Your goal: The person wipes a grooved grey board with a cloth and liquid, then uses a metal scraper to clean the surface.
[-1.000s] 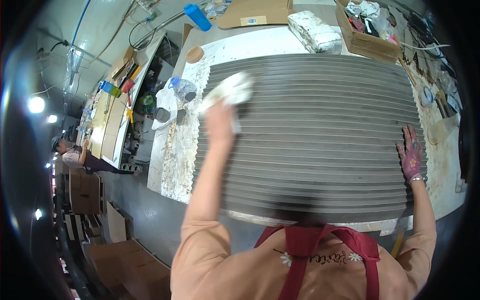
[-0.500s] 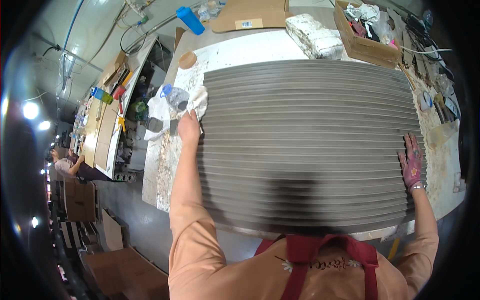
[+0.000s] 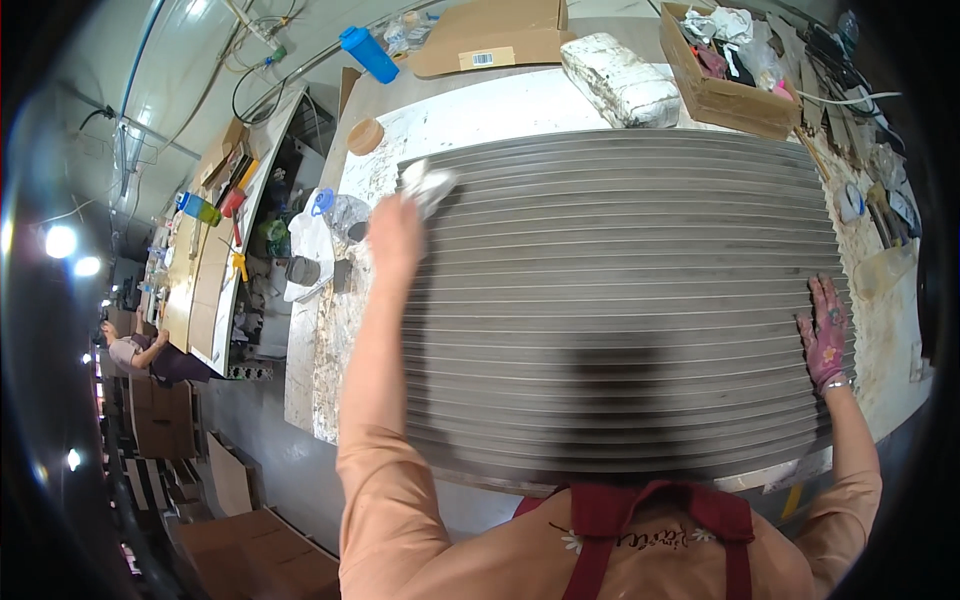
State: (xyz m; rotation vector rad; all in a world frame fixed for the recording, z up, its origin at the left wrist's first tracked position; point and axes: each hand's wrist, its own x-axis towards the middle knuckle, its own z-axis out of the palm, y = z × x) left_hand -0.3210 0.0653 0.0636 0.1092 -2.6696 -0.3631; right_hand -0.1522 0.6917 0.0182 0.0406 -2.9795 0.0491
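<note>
At the far side of your bench (image 3: pixel 325 385), a blue bottle (image 3: pixel 368 54) is resting near a flat cardboard piece (image 3: pixel 495 32), and a stained white block (image 3: pixel 622 80) is sitting just beside an open carton (image 3: pixel 735 103) that is holding crumpled rags and plastic. To your left, a round tan disc (image 3: pixel 366 136) is lying near a clear blue-capped bottle (image 3: pixel 345 213) and a dark cup (image 3: pixel 303 270). To your right, a tape roll (image 3: pixel 851 203) is lying among clutter. Farther left, a co-worker (image 3: pixel 140 352) is standing by a second bench (image 3: pixel 205 285), which is carrying a blue-and-green bottle (image 3: pixel 198 208). A brown cardboard box (image 3: pixel 262 555) is sitting on the floor (image 3: pixel 275 430).
</note>
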